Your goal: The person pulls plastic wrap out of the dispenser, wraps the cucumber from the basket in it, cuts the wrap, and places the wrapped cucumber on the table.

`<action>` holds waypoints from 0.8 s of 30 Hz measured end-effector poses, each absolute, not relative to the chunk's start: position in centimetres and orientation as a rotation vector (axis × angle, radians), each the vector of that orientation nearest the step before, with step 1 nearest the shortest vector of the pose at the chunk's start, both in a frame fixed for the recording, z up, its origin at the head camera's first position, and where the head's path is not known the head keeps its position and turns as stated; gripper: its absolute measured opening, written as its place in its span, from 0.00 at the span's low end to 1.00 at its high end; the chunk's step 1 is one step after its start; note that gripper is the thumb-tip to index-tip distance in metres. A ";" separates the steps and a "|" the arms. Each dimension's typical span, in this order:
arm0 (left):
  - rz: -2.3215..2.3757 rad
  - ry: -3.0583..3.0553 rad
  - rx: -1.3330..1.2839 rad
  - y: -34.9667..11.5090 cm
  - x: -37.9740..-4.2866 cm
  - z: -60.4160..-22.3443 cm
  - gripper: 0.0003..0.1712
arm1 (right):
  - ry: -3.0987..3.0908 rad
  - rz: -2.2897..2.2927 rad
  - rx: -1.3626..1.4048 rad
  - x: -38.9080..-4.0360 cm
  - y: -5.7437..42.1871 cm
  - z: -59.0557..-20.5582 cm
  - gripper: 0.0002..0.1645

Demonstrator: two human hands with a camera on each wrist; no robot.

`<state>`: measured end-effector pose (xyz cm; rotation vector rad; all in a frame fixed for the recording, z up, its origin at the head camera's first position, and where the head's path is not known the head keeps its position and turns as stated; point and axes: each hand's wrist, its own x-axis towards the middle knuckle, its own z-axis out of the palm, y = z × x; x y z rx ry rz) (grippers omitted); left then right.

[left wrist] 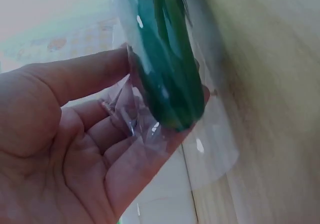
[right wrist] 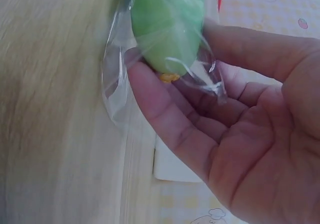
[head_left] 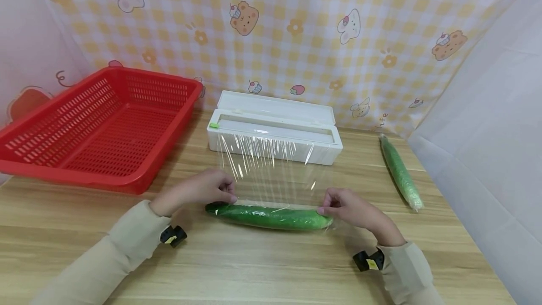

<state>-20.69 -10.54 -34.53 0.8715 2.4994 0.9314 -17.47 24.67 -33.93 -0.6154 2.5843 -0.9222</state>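
Note:
A long green cucumber [head_left: 271, 217] lies crosswise near the middle of the table, clear plastic wrap [head_left: 275, 180] around it. From the cucumber the sheet stretches back to a white wrap dispenser [head_left: 275, 147]. My left hand [head_left: 213, 187] grips the darker end of the cucumber through the film, which bunches loosely at the tip in the left wrist view. At the paler end my right hand [head_left: 349, 206] holds the cucumber between thumb and fingers. A yellowish dried blossom tip [right wrist: 169, 77] shows there under the crinkled film.
The dispenser's lid [head_left: 275, 107] stands raised at the back. A red slotted basket [head_left: 156, 154] sits at the left with nothing in it. Another cucumber [head_left: 400, 171], wrapped in film, lies at the right by the table's edge. A checked curtain [head_left: 271, 51] hangs behind.

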 end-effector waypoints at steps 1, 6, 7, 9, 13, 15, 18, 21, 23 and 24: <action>0.929 2.508 0.858 -10.5 -20.6 -34.5 0.07 | 2.582 -0.929 -0.600 -17.5 24.7 -33.9 0.11; 0.919 2.534 0.797 -10.3 -20.5 -34.2 0.08 | 2.546 -0.985 -0.522 -17.4 24.5 -33.9 0.11; 0.918 2.536 0.777 -10.3 -20.4 -34.2 0.08 | 2.535 -0.999 -0.499 -17.4 24.5 -33.9 0.10; 0.915 2.544 0.751 -10.2 -20.4 -34.2 0.08 | 2.508 -1.035 -0.455 -17.5 24.5 -33.9 0.10; 0.890 2.574 0.710 -10.0 -20.3 -34.2 0.08 | 2.451 -1.121 -0.372 -17.5 24.4 -33.9 0.10; 0.880 2.585 0.699 -9.8 -20.3 -34.2 0.07 | 2.425 -1.162 -0.351 -17.5 24.4 -33.9 0.10; 0.875 2.594 0.668 -9.7 -20.4 -34.3 0.06 | 2.417 -1.181 -0.378 -17.5 24.3 -34.0 0.11; 0.874 2.595 0.648 -9.6 -20.4 -34.4 0.04 | 2.441 -1.163 -0.523 -17.6 24.2 -34.4 0.10; 0.869 2.600 0.643 -9.6 -20.4 -34.3 0.05 | 2.456 -1.138 -0.650 -17.6 24.1 -34.6 0.07; 0.868 2.599 0.633 -9.6 -20.4 -34.3 0.05 | 2.467 -1.122 -0.719 -17.6 24.1 -34.7 0.07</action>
